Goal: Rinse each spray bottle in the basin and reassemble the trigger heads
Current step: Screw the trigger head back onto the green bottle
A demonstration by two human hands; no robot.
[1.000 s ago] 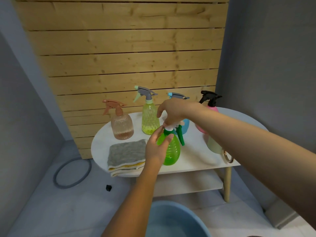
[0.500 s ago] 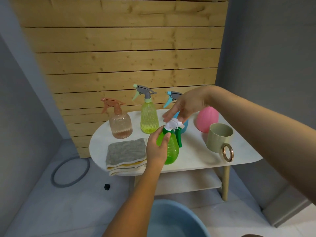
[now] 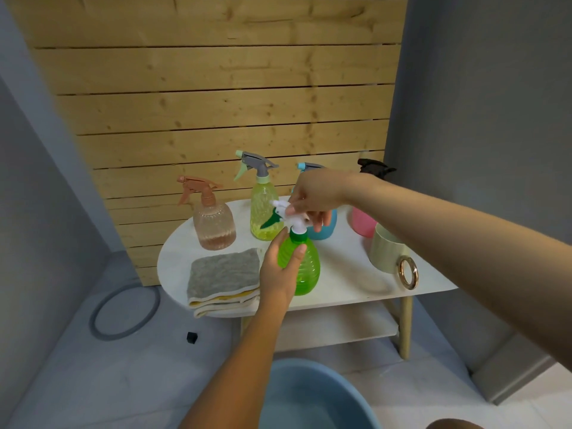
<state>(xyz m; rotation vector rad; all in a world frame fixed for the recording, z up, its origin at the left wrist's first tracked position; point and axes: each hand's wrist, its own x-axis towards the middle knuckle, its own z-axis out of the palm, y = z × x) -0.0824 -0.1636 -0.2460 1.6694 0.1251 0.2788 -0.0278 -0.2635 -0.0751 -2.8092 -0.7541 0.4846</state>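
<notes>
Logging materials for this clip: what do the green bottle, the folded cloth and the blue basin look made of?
Green bottle: translucent ribbed plastic, glossy; light passes through it. Folded cloth: soft fuzzy fabric, likely microfibre, grey over a yellow layer, matte with a nap. Blue basin: probably moulded plastic, smooth with a dull sheen; only part shows.

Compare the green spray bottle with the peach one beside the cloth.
The green spray bottle is gripped by the left hand, while the right hand holds its white trigger head; the peach spray bottle stands untouched. The green is ribbed and opaque-bright; the peach is clear and squat, with liquid low inside. Both stand upright on the white table.
</notes>
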